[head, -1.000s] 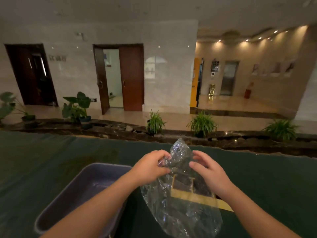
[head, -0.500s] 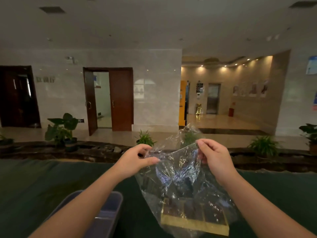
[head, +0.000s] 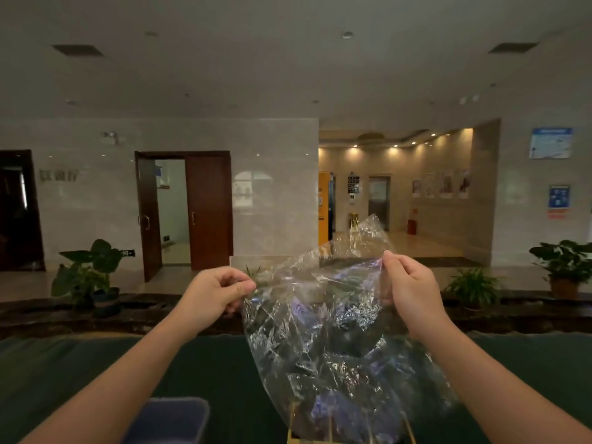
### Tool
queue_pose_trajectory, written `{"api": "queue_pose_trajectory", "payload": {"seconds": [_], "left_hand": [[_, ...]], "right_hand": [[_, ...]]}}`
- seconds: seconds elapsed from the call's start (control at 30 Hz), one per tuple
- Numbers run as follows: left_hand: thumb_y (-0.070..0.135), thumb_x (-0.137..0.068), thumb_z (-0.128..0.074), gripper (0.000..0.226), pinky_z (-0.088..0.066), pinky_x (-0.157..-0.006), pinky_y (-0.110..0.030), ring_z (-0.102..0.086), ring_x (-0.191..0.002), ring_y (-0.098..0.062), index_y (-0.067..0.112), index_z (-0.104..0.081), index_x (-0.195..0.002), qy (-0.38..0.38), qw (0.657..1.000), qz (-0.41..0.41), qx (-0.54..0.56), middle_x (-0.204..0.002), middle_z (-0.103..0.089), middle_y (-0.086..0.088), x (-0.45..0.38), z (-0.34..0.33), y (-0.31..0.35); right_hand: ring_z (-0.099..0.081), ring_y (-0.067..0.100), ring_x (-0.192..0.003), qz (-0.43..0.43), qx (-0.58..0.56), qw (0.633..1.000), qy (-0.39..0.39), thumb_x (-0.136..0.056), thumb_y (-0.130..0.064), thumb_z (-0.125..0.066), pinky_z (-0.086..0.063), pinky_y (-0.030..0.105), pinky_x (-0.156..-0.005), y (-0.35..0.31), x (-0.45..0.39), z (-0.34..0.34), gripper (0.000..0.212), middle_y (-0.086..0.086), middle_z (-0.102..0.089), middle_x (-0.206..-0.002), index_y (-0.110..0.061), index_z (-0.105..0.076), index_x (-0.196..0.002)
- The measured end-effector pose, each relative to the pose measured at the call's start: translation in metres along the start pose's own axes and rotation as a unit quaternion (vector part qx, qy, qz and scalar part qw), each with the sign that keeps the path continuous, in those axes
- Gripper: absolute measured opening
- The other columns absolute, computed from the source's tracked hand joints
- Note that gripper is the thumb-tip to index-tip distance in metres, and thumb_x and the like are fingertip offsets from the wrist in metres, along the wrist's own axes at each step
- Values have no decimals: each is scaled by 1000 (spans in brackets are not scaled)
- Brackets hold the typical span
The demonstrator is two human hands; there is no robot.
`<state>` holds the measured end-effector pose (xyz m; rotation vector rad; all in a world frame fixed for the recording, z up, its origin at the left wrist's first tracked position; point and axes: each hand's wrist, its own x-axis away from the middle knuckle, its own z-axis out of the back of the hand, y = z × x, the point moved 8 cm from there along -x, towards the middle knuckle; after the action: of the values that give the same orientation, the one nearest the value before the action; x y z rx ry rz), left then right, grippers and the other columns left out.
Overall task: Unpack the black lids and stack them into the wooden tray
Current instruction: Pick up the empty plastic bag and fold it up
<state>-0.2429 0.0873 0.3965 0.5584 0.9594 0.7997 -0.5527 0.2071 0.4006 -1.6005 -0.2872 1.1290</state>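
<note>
I hold a crumpled clear plastic bag [head: 323,341] up in front of me, spread wide between both hands. My left hand [head: 214,296] pinches its upper left edge, and my right hand [head: 410,293] pinches the upper right edge. Dark shapes show through the plastic low in the bag; I cannot tell whether they are lids. Under the bag, at the bottom edge of the view, the wooden tray [head: 408,429] shows only its light slats. No black lid is plainly visible.
A grey plastic tub [head: 169,421] sits at the lower left on the dark green table cover [head: 64,370]. Beyond the table runs a dark ledge with potted plants [head: 93,277], then a lobby with open brown doors.
My hands have pulled apart and risen, stretching the bag's mouth wide. The view has tilted up, so the tub and the tray have slid toward the bottom edge.
</note>
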Motion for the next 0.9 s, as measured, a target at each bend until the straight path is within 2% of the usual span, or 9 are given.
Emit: {"api": "queue_pose_trajectory", "payload": {"seconds": [0.13,0.23,0.3,0.43,0.53,0.6,0.7,0.8,0.9], "left_hand": [[27,-92,-64,16,-55,-67,-36,-66,-69,-25,17,-74,-85,61,998,-33,-9,-78,-72,-12,-8,18,19],[28,-93,-63,22,-53,-65,-29,-63,-63,-13,9,-71,-87,71,997,-31,26,-77,-70,-13,-15,19,29],[26,-93,-64,20,-52,-63,-25,-63,-59,-7,6,-69,-93,68,996,-18,52,-76,-68,-9,-20,15,32],[25,-91,-67,17,-58,-66,-30,-67,-73,-19,11,-68,-102,86,991,8,105,-92,-70,-14,-23,11,34],[30,-95,-61,24,-60,-73,-32,-66,-87,-24,16,-62,-115,134,949,70,276,-106,-66,-13,-20,6,30],[43,-93,-58,33,-60,-82,-39,-68,-93,-25,19,-58,-116,114,911,114,379,-110,-66,-7,-22,-5,29],[47,-92,-58,39,-60,-77,-37,-67,-82,-21,13,-62,-109,46,949,136,279,-98,-63,-5,-17,-21,31],[34,-98,-58,31,-44,-48,-21,-47,-52,-10,6,-69,-100,101,977,87,166,-75,-55,-6,-18,-12,30],[34,-98,-58,29,-38,-46,-24,-43,-50,-11,8,-69,-95,141,981,48,123,-72,-54,-6,-19,-4,34]], "right_hand": [[-43,24,-59,32,26,998,41,-98,-46,-41,-36,39,-57,-4,-6,11,55,9,-46,-61,2,-55,-75],[-54,23,-64,25,31,999,16,-95,-53,-43,-45,40,-61,-3,-8,6,46,9,-60,-71,-13,-65,-86],[-57,15,-68,18,33,999,-21,-92,-53,-50,-45,31,-59,-2,-8,0,36,2,-64,-80,-21,-66,-98],[-57,20,-71,-30,-23,999,-32,-94,-31,-57,-45,33,-64,3,-12,2,21,1,-61,-78,-14,-67,-102],[-50,25,-69,-75,-79,994,-13,-96,-29,-54,-42,35,-62,13,-12,2,30,2,-53,-68,0,-62,-98],[-46,19,-62,-88,-104,991,10,-97,-32,-52,-39,31,-58,15,-12,1,32,0,-50,-68,-1,-62,-99],[-41,11,-54,-75,-106,991,42,-99,-38,-47,-36,29,-53,12,-13,1,37,-2,-48,-65,-4,-62,-99],[-39,13,-56,-35,-84,992,87,-99,-41,-46,-35,33,-56,6,-17,8,40,-4,-43,-60,-8,-60,-81],[-40,19,-59,-7,-51,993,108,-98,-43,-46,-36,35,-59,2,-19,10,46,1,-44,-60,-5,-55,-75]]}}
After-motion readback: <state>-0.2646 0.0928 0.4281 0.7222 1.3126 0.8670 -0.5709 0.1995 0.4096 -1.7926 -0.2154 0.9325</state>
